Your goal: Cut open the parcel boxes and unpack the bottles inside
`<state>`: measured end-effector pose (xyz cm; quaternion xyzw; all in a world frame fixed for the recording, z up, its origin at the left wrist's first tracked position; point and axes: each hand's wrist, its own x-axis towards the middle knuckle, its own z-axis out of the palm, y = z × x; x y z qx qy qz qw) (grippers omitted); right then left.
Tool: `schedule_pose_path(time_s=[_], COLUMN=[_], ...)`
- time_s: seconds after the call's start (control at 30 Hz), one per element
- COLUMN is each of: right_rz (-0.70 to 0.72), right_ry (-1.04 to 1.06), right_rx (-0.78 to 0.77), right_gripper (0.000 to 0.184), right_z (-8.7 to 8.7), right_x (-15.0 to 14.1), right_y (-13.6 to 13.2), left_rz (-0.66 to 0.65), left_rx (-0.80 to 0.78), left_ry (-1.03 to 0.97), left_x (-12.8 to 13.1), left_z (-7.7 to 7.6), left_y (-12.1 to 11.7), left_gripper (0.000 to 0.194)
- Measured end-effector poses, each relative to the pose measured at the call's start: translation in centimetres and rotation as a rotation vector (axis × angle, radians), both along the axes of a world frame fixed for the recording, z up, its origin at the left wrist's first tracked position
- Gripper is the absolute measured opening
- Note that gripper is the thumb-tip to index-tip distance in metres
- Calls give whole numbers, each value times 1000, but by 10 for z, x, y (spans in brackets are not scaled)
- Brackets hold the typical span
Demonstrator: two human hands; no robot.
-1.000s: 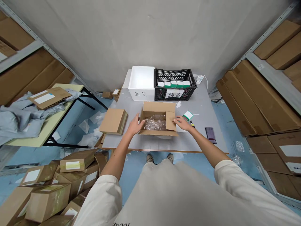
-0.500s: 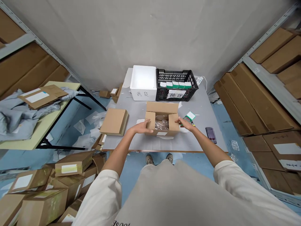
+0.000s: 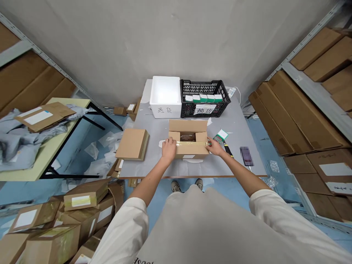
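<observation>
An opened cardboard box (image 3: 189, 150) stands on the table in front of me. Its back flap is upright, and the front flap, with yellowish tape along its edge, lies over the opening. Behind that flap a strip of brown, shiny wrapping (image 3: 187, 138) shows inside. My left hand (image 3: 168, 148) is curled over the flap's left end. At the right end my right hand (image 3: 215, 147) grips the flap between thumb and fingers. A yellow-and-black tool (image 3: 228, 150), perhaps a cutter, lies right of my right hand, beside a small green-and-white box (image 3: 221, 135).
At the back of the table (image 3: 154, 167) stand a white foam box (image 3: 165, 110) and a black crate (image 3: 224, 101) holding several green-and-white boxes. A closed carton (image 3: 131, 143) sits left, a phone (image 3: 246, 156) right. Cartons (image 3: 52, 238) pile on the floor at left; shelves flank both sides.
The front flap has been brought up and over the opening, covering much of the wrapped contents. Both hands have moved from the side flaps onto this flap's ends.
</observation>
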<state>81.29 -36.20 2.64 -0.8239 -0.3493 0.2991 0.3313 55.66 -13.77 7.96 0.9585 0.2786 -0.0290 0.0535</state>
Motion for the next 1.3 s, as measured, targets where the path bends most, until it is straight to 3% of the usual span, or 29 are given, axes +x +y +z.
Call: schedule_pose_path(time_s=[0.17, 0.33, 0.43, 0.6, 0.77, 1.0, 1.3], right_rz=[78, 189, 194, 191, 174, 198, 239], right_ry=[-154, -214, -217, -198, -184, -209, -178], right_rx=[-15, -21, -23, 18, 45, 100, 98], right_gripper=[63, 95, 95, 96, 94, 99, 101], right_z=[6, 8, 9, 17, 30, 30, 3], right_x=[-11, -25, -25, -16, -12, -7, -23], right_y=[1, 1, 5, 16, 32, 85, 162], left_rz=[-101, -179, -207, -201, -174, -102, 25], left_rx=[-48, 1, 4, -40, -96, -39, 4], left_ry=[36, -6, -33, -77, -128, -143, -46], left_x=[-10, -21, -22, -21, -21, -18, -34], left_z=[-8, -15, -15, -8, 9, 22, -5], left_y=[-16, -10, 0, 12, 24, 59, 109], left_gripper=[63, 61, 58, 55, 57, 67, 64])
